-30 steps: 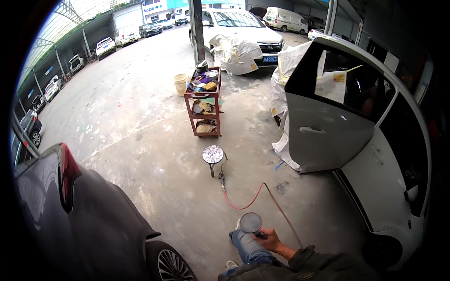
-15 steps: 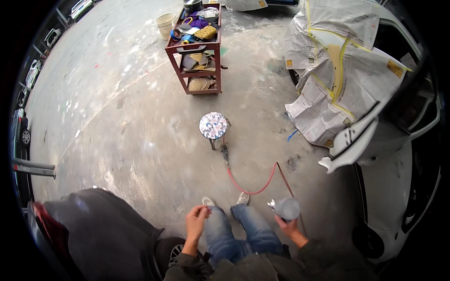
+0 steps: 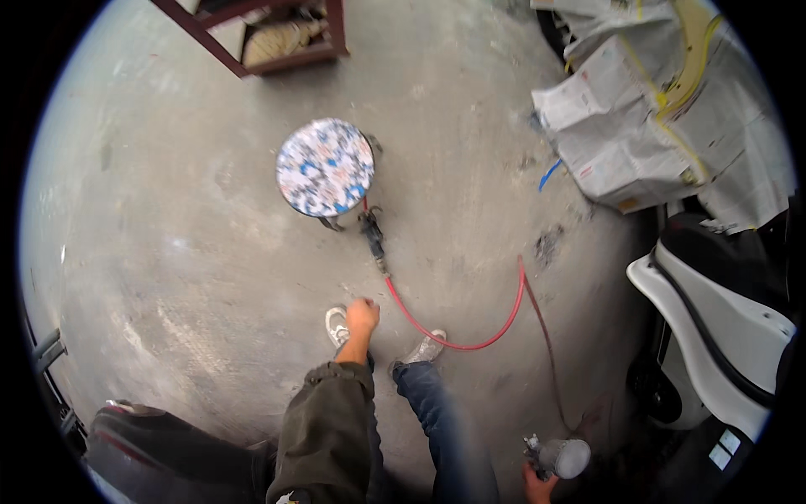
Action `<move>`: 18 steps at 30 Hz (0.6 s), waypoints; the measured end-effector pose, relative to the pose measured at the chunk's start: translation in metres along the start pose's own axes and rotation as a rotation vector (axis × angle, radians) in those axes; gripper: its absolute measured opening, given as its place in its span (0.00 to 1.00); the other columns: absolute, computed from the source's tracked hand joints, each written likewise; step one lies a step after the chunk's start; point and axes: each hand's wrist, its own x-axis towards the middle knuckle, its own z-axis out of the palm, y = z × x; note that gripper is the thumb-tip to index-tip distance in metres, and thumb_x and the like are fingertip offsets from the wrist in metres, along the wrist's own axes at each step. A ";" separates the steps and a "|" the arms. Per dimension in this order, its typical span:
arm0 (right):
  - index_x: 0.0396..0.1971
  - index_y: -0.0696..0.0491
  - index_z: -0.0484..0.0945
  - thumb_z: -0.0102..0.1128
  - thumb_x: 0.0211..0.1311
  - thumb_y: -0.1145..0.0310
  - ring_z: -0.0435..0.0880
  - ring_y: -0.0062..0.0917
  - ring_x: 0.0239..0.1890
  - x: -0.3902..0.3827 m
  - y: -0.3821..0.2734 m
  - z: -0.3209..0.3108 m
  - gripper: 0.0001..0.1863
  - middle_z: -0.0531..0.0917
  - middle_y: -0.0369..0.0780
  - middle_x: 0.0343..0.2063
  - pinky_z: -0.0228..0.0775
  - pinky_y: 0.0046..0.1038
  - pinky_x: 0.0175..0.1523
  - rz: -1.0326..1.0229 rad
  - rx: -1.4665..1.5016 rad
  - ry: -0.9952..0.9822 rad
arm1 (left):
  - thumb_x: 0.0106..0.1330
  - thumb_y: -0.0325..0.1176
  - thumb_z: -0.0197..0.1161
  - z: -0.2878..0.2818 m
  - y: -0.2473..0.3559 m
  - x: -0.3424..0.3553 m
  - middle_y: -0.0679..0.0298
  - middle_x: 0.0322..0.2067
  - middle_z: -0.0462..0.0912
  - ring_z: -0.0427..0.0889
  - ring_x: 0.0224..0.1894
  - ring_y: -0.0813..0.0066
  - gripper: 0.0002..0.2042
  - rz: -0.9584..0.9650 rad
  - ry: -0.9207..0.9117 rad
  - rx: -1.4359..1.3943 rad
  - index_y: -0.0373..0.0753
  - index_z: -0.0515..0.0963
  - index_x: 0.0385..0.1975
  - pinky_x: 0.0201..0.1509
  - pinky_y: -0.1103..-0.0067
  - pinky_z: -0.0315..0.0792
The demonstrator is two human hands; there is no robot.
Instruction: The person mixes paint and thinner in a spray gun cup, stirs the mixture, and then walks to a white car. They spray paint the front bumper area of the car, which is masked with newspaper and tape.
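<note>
My right hand [image 3: 537,485] grips a spray gun [image 3: 537,454] with a grey, translucent cup [image 3: 573,459], low at the right beside my leg. My left hand [image 3: 363,316] reaches forward above my shoes, fingers curled in and nothing visible in them. Ahead of it stands a small round stool [image 3: 326,168] with a patterned blue, white and pink seat. By the stool's near edge is a dark hose-end fitting [image 3: 372,238], joined to a red air hose [image 3: 457,346]. My left hand is short of the fitting, not touching it.
A dark red cart [image 3: 336,29] with sanding discs on its lower shelf stands at the far left. To the right is a car panel masked with paper [image 3: 604,118] and a white car part [image 3: 722,328]. A dark car part [image 3: 168,454] lies at lower left. The hose trails across the floor.
My view has tipped down and come closer to the stool. My left hand has stretched forward toward the hose fitting. My right hand, with the spray gun, has dropped lower at the right.
</note>
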 end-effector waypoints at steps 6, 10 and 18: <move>0.47 0.63 0.75 0.64 0.56 0.76 0.76 0.27 0.46 0.024 0.011 0.054 0.18 0.79 0.40 0.44 0.69 0.32 0.50 0.177 -0.035 -0.009 | 0.58 0.40 0.62 0.077 0.021 0.123 0.49 0.43 0.82 0.81 0.48 0.51 0.20 -0.088 0.132 0.006 0.36 0.75 0.47 0.52 0.63 0.73; 0.49 0.64 0.73 0.63 0.57 0.76 0.74 0.29 0.49 0.036 0.000 0.077 0.19 0.77 0.42 0.47 0.68 0.33 0.53 0.285 0.092 0.064 | 0.60 0.36 0.60 0.105 0.059 0.137 0.46 0.41 0.81 0.81 0.45 0.50 0.21 -0.031 0.099 0.108 0.31 0.67 0.49 0.48 0.63 0.75; 0.53 0.64 0.69 0.60 0.59 0.75 0.75 0.30 0.50 0.049 -0.005 0.068 0.22 0.77 0.43 0.47 0.68 0.32 0.55 -0.030 -0.114 -0.108 | 0.56 0.35 0.63 0.120 -0.014 0.040 0.42 0.37 0.81 0.81 0.43 0.43 0.34 0.109 -0.132 0.094 0.28 0.54 0.59 0.48 0.60 0.74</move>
